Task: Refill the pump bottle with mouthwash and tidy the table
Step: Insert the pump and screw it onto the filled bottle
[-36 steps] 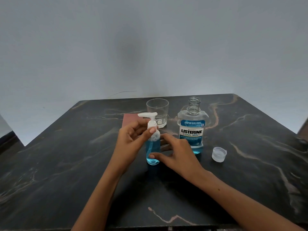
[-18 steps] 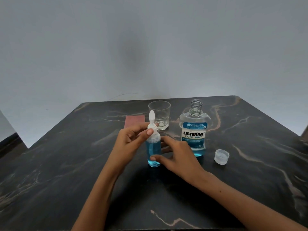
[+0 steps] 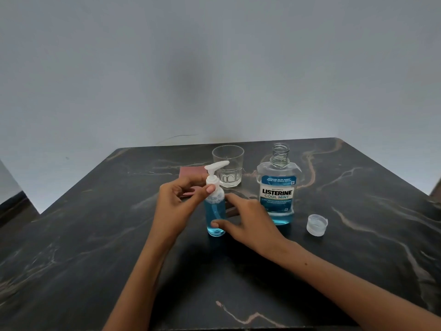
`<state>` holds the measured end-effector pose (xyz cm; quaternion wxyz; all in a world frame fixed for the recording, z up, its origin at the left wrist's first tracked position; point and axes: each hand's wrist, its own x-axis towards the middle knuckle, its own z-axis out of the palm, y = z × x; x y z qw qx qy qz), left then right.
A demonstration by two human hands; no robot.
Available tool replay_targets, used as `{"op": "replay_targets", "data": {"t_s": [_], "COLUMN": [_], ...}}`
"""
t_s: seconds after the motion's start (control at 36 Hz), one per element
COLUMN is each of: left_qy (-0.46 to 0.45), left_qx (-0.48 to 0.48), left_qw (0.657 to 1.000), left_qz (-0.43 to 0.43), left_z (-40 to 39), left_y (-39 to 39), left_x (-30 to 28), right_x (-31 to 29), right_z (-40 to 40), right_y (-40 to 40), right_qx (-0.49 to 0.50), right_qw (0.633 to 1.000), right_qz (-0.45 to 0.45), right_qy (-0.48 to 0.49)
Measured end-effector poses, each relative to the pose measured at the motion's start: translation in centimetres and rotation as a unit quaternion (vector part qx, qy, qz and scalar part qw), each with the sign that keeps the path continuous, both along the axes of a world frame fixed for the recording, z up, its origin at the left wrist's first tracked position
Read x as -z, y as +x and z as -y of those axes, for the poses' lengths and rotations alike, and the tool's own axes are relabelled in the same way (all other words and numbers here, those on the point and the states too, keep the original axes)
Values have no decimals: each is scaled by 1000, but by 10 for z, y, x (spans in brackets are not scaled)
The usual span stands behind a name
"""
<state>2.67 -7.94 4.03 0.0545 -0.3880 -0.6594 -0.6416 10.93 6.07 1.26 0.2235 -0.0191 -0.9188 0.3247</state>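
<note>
Pump bottle (image 3: 216, 211) stands upright near the middle of the dark marble table (image 3: 358, 247), filled with blue mouthwash almost to its shoulder, foam under the neck. Left hand (image 3: 176, 206) pinches the white collar of the pump head (image 3: 213, 173) between thumb and fingertips, while right hand (image 3: 248, 220) wraps thumb and fingers around the lower body to steady it. Judging by this, the step in hand is screwing the pump head down. To do it well, the right hand should hold the base flat against the table so the bottle does not spin or tip, and the left should turn the collar rather than the spout, keeping the threads straight and stopping once it feels snug. Squeezing the soft body could push liquid up through the neck. Just behind stands the empty glass (image 3: 228, 167), with a reddish cloth (image 3: 191, 172) to its left; the open Listerine bottle (image 3: 278, 189) is beside the right hand, and its cap (image 3: 317, 225) lies apart to the right, still to be put back on.
</note>
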Motion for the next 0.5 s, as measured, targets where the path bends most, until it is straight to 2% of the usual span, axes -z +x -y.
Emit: {"op": "replay_targets", "data": {"t_s": [0.25, 0.33, 0.5], "left_qy": [57, 40, -29], "left_qx": [-46, -44, 21], "left_qw": [997, 998, 999], "left_qz": [-10, -23, -2], "left_z": [-7, -9, -1], "left_y": [7, 5, -5], "left_x": [3, 2, -2], "right_x": [0, -1, -5], "right_z": [1, 0, -4], "right_y": [-2, -3, -6], "right_qx": [-2, -11, -41], "right_qw": [1000, 1000, 999], "right_qz": [4, 12, 31], "right_qy": [0, 5, 12]}}
